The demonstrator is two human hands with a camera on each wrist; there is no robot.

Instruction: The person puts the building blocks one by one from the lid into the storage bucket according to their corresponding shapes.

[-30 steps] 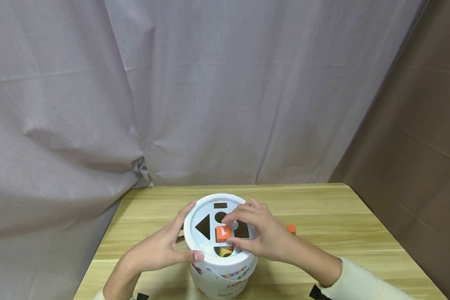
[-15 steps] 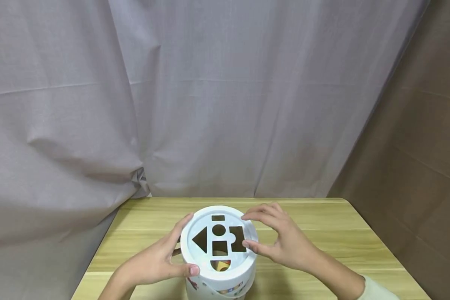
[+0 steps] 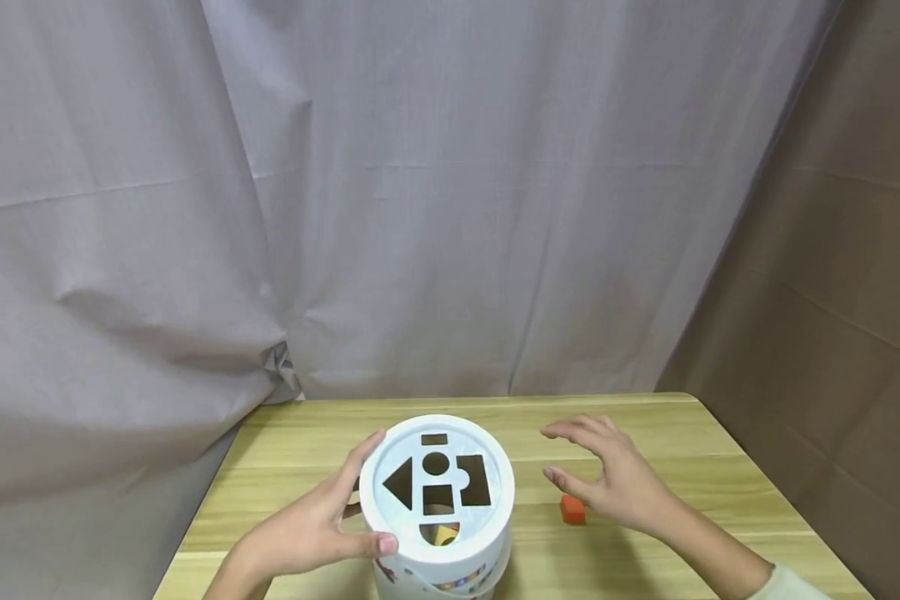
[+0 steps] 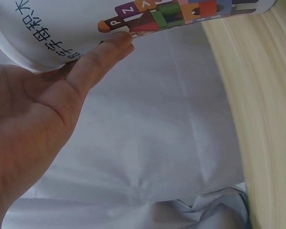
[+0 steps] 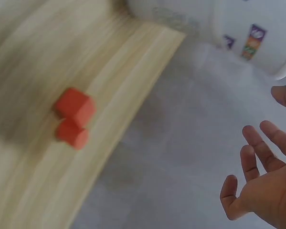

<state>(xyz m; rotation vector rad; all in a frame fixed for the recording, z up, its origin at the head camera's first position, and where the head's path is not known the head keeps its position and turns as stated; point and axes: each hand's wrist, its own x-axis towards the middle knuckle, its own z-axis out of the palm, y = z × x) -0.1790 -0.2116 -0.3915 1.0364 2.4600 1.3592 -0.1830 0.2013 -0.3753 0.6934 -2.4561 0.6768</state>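
Observation:
A white bucket with printed letters and pictures stands at the table's front, under a white lid with shaped holes. My left hand grips its left side, thumb on the front rim and fingers round the side; in the left wrist view the fingers lie along the printed wall. To the right of the bucket, my right hand hovers over the table with thumb and fingers spread, holding nothing. Below it sits a red-orange block. Two such pieces show in the right wrist view, a larger block and a smaller one.
A yellow piece shows inside the bucket through the lid's front hole. The wooden table ends at a grey curtain behind, with a brown cloth wall on the right.
An orange block my right hand pinched at the lid's square hole is gone from there. That hand has let go and moved right, off the lid. The left hand keeps its grip.

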